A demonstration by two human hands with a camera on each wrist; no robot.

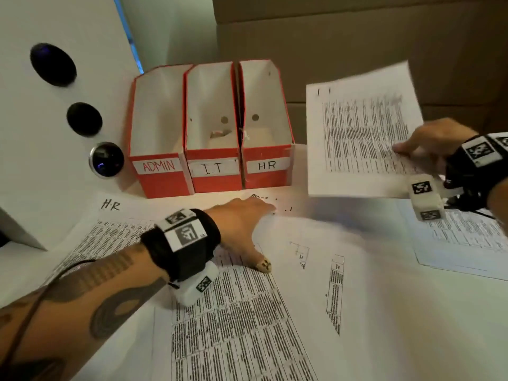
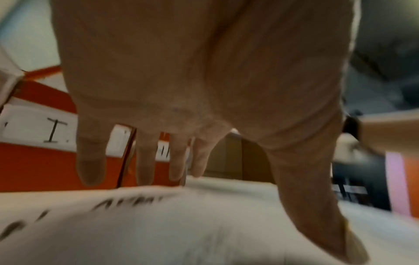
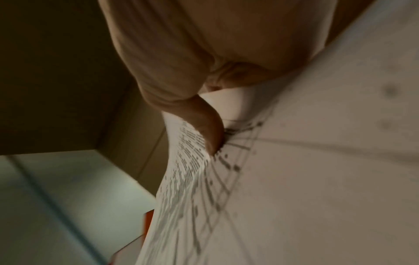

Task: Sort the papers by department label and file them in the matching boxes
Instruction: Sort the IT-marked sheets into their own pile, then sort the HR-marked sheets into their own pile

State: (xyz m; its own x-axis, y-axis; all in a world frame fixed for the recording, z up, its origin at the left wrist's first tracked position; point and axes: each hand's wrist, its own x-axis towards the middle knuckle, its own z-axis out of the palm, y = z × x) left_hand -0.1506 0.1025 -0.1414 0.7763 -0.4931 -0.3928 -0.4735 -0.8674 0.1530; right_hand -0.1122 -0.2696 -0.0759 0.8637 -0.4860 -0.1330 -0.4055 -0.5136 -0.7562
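Three red file boxes stand at the back of the table: ADMIN [image 1: 158, 166], I.T [image 1: 213, 168] and HR [image 1: 267, 164]. My right hand [image 1: 428, 145] pinches a printed sheet [image 1: 360, 133] by its right edge and holds it in the air to the right of the HR box; in the right wrist view the thumb [image 3: 208, 129] lies on the sheet [image 3: 283, 179]. My left hand [image 1: 247, 224] reaches forward with straight, spread fingers [image 2: 90, 161] over a sheet marked ADMIN [image 2: 136, 224] lying in front of the boxes. Whether it touches the paper is unclear.
More printed sheets cover the table: one marked HR [image 1: 110, 206] at the left, a large one [image 1: 233, 325] under my left forearm and another [image 1: 467, 243] at the right. A white panel with dark round knobs [image 1: 52, 64] stands at the left. Cardboard boxes [image 1: 357, 37] rise behind.
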